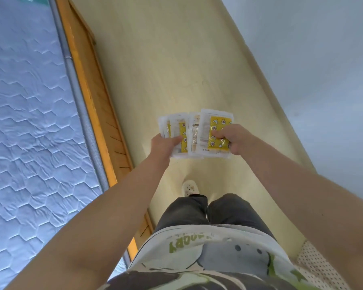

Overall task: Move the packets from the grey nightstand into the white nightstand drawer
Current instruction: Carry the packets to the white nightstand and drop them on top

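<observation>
Nearest the camera hangs the person's printed shirt (208,258), with dark trousers (197,210) below it and one pale shoe (190,187) set forward on the floor (176,59); both bare forearms reach out ahead at waist height. The left hand (166,144) has its fingers curled round one fan of the packets (205,132), thumb on top; the right hand (237,141) pinches the other fan, thumb pressed on a yellow printed face; the two fans overlap in mid-air between the hands, well clear of any surface. Beyond them the pale wooden floor runs on; to the left lie an orange wooden bed frame (92,91) and a quilted mattress (29,122); to the right rises a plain wall (312,59). Neither nightstand is in view; judging by that, the packets are already out of the grey one and in transit; what is left is to reach the white nightstand, get its drawer open, and lay the packets inside; how many remain behind cannot be told.
</observation>
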Available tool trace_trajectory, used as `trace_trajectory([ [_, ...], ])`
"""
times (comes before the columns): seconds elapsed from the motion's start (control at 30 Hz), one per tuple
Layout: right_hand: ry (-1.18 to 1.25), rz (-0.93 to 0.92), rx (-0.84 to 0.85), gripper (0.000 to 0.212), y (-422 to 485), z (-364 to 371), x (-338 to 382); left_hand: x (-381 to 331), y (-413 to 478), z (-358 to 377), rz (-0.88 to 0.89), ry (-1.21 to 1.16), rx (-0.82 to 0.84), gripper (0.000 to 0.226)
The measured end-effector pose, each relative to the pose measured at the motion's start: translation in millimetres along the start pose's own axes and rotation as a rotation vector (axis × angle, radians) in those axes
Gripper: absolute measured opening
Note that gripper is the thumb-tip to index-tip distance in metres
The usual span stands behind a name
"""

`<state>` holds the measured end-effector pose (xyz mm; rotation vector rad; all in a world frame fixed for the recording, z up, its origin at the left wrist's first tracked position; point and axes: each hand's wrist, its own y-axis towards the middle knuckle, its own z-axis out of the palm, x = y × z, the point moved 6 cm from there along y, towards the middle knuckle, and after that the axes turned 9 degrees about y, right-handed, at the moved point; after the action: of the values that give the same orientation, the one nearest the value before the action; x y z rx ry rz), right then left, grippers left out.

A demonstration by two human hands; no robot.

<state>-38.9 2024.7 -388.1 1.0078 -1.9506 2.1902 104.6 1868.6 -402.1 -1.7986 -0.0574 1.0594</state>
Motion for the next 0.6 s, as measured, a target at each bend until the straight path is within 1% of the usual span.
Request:
trace_trajectory([
  [0.1,-0.052,0.007,0.031,0.031,24,30,51,-42,35,-11,-0.003,-0.031,-0.030,0.030],
  [0.2,-0.083,-0.007,0.069,0.028,53,64,108,-88,77,-23,0.002,-0.051,-0.068,0.030],
  [0.27,-0.110,-0.024,0.088,0.029,77,89,150,-125,108,-31,0.005,-0.071,-0.116,0.028],
  [0.33,-0.175,-0.051,0.104,0.035,105,114,197,-167,141,-36,0.017,-0.096,-0.153,0.027],
  [0.4,-0.249,-0.073,0.127,0.046,137,142,247,-209,172,-42,0.021,-0.143,-0.193,0.025],
  [0.5,-0.371,-0.079,0.161,0.052,168,186,318,-261,209,-53,-0.031,-0.236,-0.276,0.018],
  [0.6,-0.478,-0.102,0.221,0.052,190,237,379,-303,240,-69,-0.090,-0.325,-0.349,0.019],
])
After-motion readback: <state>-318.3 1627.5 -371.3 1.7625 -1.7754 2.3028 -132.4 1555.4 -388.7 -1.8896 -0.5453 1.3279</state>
